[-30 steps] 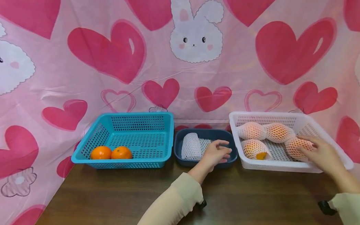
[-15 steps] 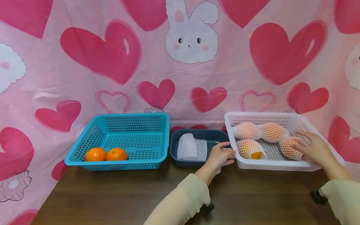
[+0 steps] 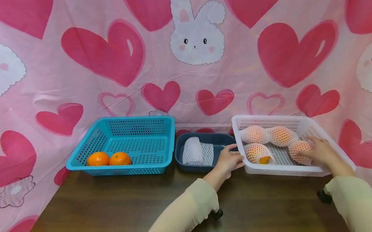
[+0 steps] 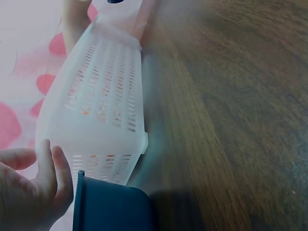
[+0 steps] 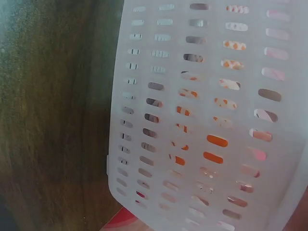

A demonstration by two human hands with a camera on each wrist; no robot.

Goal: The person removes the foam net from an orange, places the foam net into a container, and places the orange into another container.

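In the head view, my right hand (image 3: 324, 153) reaches into the white basket (image 3: 282, 171). Its thumb and fingers grip an orange in a white foam net (image 3: 298, 151) from the right side. Several net-wrapped fruits lie in that basket; one nearer orange (image 3: 258, 153) shows bare peel at its net's end. My left hand (image 3: 228, 161) is beside the basket's left end, fingers extended at its wall. In the left wrist view, the left fingers (image 4: 48, 168) overlap the corner of the basket. The right wrist view shows the basket's slotted wall (image 5: 192, 115); the right hand's grip is hidden there.
A dark blue tray (image 3: 219, 138) with empty foam nets (image 3: 192, 151) stands just left of the white basket. Farther left, a turquoise basket (image 3: 122, 171) holds two bare oranges (image 3: 108, 159). A pink heart-print cloth (image 3: 132, 73) hangs behind the wooden table (image 3: 114, 205).
My left hand has moved from over the dark blue tray to the white basket's left end. My right hand has closed in around the net-wrapped orange. The head view has shifted slightly.
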